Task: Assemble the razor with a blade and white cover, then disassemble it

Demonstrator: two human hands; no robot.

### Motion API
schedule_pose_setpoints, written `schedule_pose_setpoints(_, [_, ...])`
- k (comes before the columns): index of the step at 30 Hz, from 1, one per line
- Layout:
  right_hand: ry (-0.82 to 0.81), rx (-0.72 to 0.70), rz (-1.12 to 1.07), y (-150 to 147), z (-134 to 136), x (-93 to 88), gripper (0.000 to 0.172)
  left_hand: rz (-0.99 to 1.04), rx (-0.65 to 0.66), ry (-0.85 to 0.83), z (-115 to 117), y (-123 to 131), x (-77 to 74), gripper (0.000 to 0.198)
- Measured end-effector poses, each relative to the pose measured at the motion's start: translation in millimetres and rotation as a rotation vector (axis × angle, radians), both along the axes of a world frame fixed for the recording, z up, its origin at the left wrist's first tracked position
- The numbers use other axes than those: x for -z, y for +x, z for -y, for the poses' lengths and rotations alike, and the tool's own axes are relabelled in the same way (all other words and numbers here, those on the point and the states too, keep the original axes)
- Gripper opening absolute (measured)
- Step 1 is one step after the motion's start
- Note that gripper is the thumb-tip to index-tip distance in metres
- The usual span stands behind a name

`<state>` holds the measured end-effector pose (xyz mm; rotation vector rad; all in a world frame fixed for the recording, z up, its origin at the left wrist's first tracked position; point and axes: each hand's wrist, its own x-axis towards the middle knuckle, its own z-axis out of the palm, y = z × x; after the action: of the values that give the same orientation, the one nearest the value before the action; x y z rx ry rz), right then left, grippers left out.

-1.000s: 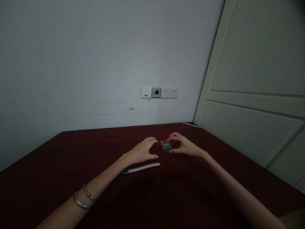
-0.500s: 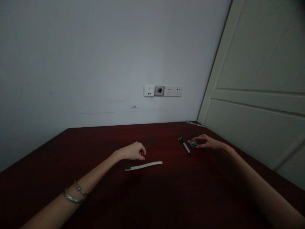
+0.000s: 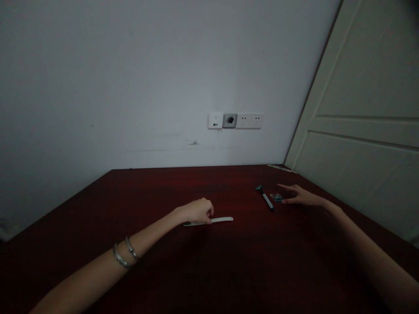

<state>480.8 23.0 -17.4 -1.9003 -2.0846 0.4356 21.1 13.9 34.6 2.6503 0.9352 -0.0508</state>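
The left hand (image 3: 198, 211) has come down, and its fingers now pinch the long white stick (image 3: 222, 220). The clear case (image 3: 276, 198) sits farther right than at first. The right hand (image 3: 301, 196) spreads its fingers wider, and a razor (image 3: 267, 200) now shows.

Desk (image 3: 183, 185) smooth dark-red wood look, faint sheen; toward its right edge, clear case (image 3: 276, 197) glossy see-through plastic, razor (image 3: 267, 201) handle matt plastic; white stick (image 3: 223, 219) smooth, plastic-looking; bracelets (image 3: 120, 257) shiny metal; wall (image 3: 147, 87) past far edge matt.
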Motion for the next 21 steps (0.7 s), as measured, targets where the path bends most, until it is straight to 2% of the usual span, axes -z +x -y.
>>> schedule_pose_setpoints(5, [0.234, 0.025, -0.024, -44, 4, -32.8, 0.076, -0.046, -0.016, 0.108, 12, 1, 1.7, 0.012])
schedule_pose_setpoints(11, [0.340, -0.209, -0.061, -121, 14, -69.0, 0.049, -0.111, 0.010, 0.220, 16, 2, 5.5, 0.009])
schedule_pose_setpoints(15, [0.282, -0.274, -0.057, -170, 28, -78.9, 0.034, -0.134, 0.102, 0.373, 14, -1, 2.0, 0.007])
schedule_pose_setpoints(21, [0.263, -0.329, 0.065, -235, 55, -76.1, 0.028, -0.089, 0.243, 0.615, 6, -3, -14.9, 0.007])
